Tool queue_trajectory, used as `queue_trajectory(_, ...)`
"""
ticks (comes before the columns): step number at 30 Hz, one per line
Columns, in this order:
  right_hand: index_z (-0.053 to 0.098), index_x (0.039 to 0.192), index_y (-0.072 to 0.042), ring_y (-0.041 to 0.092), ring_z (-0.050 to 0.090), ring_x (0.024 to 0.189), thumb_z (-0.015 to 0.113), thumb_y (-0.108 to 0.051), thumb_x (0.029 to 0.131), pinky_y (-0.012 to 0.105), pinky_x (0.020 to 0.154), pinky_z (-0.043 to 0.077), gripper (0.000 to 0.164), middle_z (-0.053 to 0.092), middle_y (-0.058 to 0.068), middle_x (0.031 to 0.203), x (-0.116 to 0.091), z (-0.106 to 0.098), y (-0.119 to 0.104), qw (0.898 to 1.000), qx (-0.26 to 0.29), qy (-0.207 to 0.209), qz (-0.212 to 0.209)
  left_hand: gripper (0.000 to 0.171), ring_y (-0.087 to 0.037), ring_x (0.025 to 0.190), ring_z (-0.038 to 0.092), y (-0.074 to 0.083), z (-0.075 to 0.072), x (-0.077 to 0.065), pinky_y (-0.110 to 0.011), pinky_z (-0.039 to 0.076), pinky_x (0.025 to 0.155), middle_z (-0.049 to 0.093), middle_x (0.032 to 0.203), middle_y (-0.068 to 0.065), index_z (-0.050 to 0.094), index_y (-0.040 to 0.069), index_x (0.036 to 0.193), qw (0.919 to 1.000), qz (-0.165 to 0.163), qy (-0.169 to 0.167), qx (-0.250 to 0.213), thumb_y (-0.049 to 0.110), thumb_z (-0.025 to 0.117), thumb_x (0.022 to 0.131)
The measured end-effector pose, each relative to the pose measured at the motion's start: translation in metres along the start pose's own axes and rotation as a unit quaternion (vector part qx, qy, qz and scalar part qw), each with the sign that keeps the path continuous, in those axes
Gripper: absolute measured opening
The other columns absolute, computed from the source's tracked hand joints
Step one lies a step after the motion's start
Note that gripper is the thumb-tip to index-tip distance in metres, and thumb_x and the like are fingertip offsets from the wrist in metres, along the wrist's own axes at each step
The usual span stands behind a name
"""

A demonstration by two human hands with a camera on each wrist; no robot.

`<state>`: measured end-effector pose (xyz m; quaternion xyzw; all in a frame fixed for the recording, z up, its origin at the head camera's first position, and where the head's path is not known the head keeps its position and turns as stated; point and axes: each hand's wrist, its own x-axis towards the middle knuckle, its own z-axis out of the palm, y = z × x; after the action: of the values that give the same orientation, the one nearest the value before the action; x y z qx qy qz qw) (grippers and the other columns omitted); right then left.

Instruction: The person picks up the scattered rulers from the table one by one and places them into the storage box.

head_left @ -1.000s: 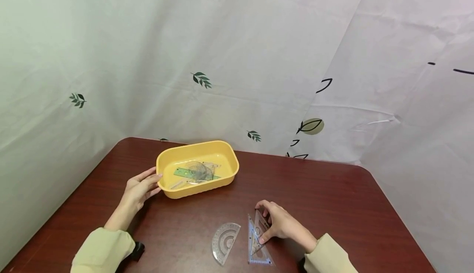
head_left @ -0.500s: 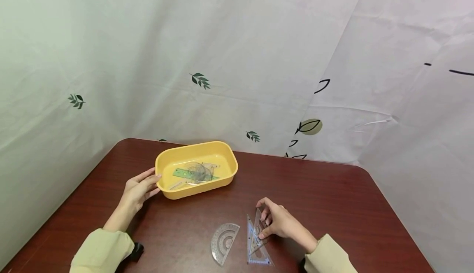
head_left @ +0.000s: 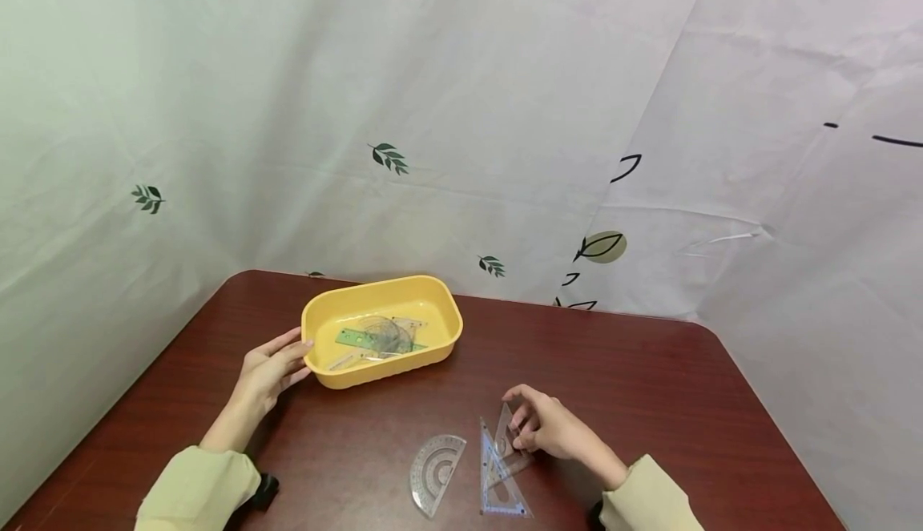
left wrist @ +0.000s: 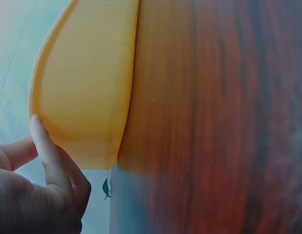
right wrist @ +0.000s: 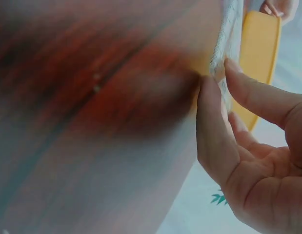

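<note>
A yellow plastic basket (head_left: 392,368) stands at the back left of the table. My left hand (head_left: 265,371) holds its left end, thumb at the rim and fingers against the outside, as the left wrist view (left wrist: 48,180) also shows. At the front, my right hand (head_left: 551,428) pinches a clear set square (head_left: 506,427) between curled fingers and thumb. This set square is tilted and overlaps a second, blue-edged set square (head_left: 505,508). To their left lies a clear protractor (head_left: 433,471). In the right wrist view the thumb and fingers (right wrist: 214,122) close round the clear edge.
Inside the basket are a green ruler (head_left: 353,337), a dark transparent round piece (head_left: 389,332) and several clear drawing pieces. The dark red wooden table (head_left: 634,379) ends at a pale hanging cloth (head_left: 461,114) printed with leaves.
My right hand has shifted slightly right and its thumb has drawn in towards the fingers. The upper set square has turned and moved a little up and right. My left hand keeps its hold.
</note>
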<state>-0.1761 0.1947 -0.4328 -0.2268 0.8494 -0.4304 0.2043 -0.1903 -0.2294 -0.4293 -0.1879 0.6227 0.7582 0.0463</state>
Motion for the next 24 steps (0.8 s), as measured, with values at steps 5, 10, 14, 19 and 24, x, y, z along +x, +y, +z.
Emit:
queue_trajectory(5, 0.047, 0.124, 0.005, 0.015, 0.058, 0.068, 0.061, 0.012, 0.085, 0.025, 0.055, 0.055, 0.042, 0.061, 0.015, 0.085, 0.003, -0.006, 0.002, 0.997, 0.06, -0.04, 0.016, 0.074, 0.001, 0.071, 0.066, -0.002, -0.001, 0.001, -0.016, 0.058, 0.064, 0.067, 0.075, 0.019, 0.022, 0.005, 0.152, 1.0, -0.002, -0.002, 0.0, 0.015, 0.065, 0.092)
queue_trajectory(10, 0.045, 0.124, 0.008, 0.013, 0.057, 0.065, 0.062, 0.011, 0.084, 0.024, 0.055, 0.055, 0.044, 0.059, 0.013, 0.085, 0.005, -0.011, 0.001, 0.993, 0.101, -0.065, 0.017, 0.074, 0.001, 0.07, 0.066, -0.001, 0.0, 0.001, -0.016, 0.058, 0.064, 0.067, 0.075, 0.019, 0.023, 0.004, 0.152, 1.0, 0.001, 0.0, 0.002, 0.014, 0.064, 0.092)
queue_trajectory(14, 0.043, 0.125, 0.009, 0.013, 0.057, 0.066, 0.062, 0.009, 0.084, 0.025, 0.056, 0.055, 0.045, 0.058, 0.009, 0.085, 0.008, -0.014, -0.004, 0.99, 0.123, -0.07, 0.021, 0.073, 0.001, 0.069, 0.066, 0.0, 0.0, 0.001, -0.015, 0.057, 0.063, 0.067, 0.075, 0.019, 0.022, 0.005, 0.152, 1.0, -0.001, -0.002, 0.003, 0.014, 0.064, 0.093)
queue_trajectory(19, 0.043, 0.126, 0.007, 0.014, 0.057, 0.067, 0.059, 0.007, 0.086, 0.027, 0.058, 0.056, 0.043, 0.059, 0.009, 0.086, 0.016, -0.017, -0.014, 0.99, 0.125, -0.065, 0.031, 0.074, 0.002, 0.07, 0.066, 0.0, 0.0, 0.002, -0.015, 0.057, 0.063, 0.067, 0.076, 0.02, 0.022, 0.006, 0.153, 1.0, -0.003, -0.007, 0.001, 0.015, 0.064, 0.093)
queue_trajectory(24, 0.041, 0.127, 0.007, 0.014, 0.057, 0.067, 0.055, 0.008, 0.085, 0.028, 0.06, 0.057, 0.044, 0.058, 0.009, 0.087, 0.027, -0.02, -0.023, 0.99, 0.126, -0.05, 0.032, 0.073, 0.002, 0.07, 0.066, 0.001, -0.001, 0.003, -0.015, 0.057, 0.063, 0.067, 0.076, 0.02, 0.022, 0.006, 0.153, 1.0, -0.005, -0.003, 0.005, 0.014, 0.063, 0.093)
